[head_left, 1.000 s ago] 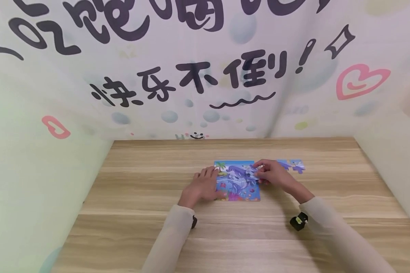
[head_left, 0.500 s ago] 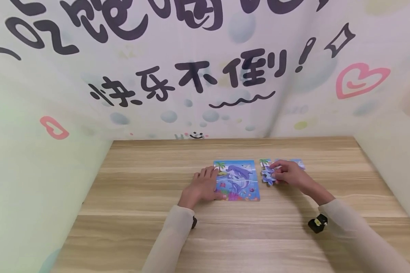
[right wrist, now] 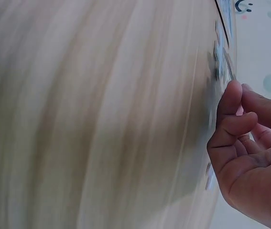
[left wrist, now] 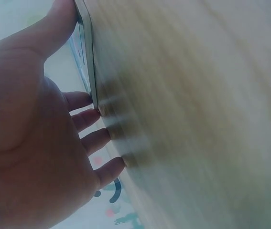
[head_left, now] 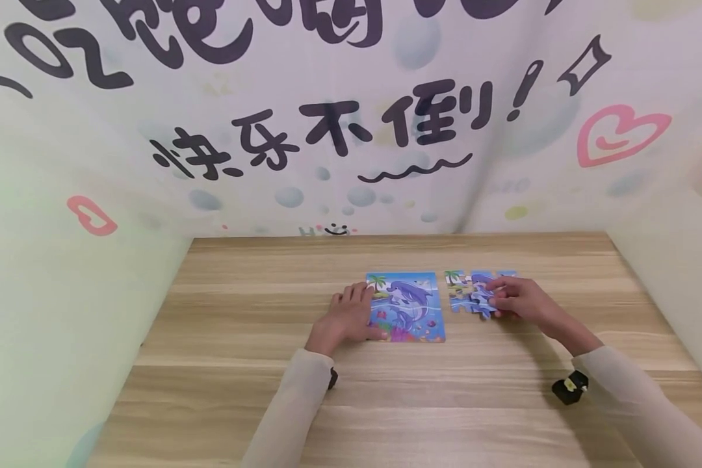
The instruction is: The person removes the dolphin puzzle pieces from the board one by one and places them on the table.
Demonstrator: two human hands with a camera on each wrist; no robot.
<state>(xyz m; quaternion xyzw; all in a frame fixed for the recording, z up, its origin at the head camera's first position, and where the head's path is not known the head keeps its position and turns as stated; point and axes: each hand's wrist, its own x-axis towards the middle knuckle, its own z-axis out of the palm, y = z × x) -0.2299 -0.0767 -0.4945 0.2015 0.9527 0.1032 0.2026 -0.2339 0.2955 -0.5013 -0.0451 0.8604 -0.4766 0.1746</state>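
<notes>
In the head view, a dolphin jigsaw puzzle (head_left: pixel 408 307) lies flat on the table, its picture showing a palm tree and dolphins. My left hand (head_left: pixel 348 315) rests along its left side; in the left wrist view the thumb lies at the puzzle's edge (left wrist: pixel 88 52) and the fingertips touch the table. To the right of the puzzle, my right hand (head_left: pixel 529 305) pinches a purple-blue puzzle piece (head_left: pixel 482 305) between thumb and fingers. Loose pieces lie around it: a palm-tree piece (head_left: pixel 453 278), a dolphin piece (head_left: pixel 481 278) and others partly hidden by the hand.
The wooden table (head_left: pixel 386 403) reaches to a white printed curtain (head_left: pixel 269 208) at the back. A pale wall (head_left: pixel 64 292) stands at the left. Black wrist cameras are strapped at both sleeves, the right one (head_left: pixel 570 387) hanging above the table.
My right hand has moved right, from the puzzle's right edge to over the loose pieces, carrying a puzzle piece. My left hand has stayed at the puzzle's left side.
</notes>
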